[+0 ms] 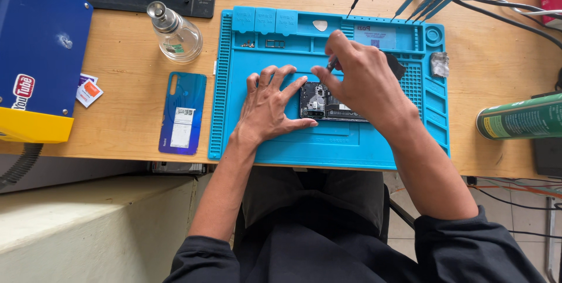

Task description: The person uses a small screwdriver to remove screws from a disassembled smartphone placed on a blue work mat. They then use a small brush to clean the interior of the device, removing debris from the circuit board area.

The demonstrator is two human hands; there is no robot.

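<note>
the left hand (269,107) lies flat with fingers spread, pressing the left end of an opened phone (328,102) on the blue mat (328,142). the right hand (360,78) arches over the phone, fingers pinched on a thin screwdriver (353,3) pointing down at it. the phone shows bare dark insides, partly hidden by that hand. its blue back cover (182,113) lies left of the mat, near a glass bottle (175,36); a green can (521,117) lies well right.

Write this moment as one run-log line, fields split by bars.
left hand: flat on mat, steadying phone | right hand: holds tool over phone | phone: opened, on blue mat | back cover: left of mat
</note>
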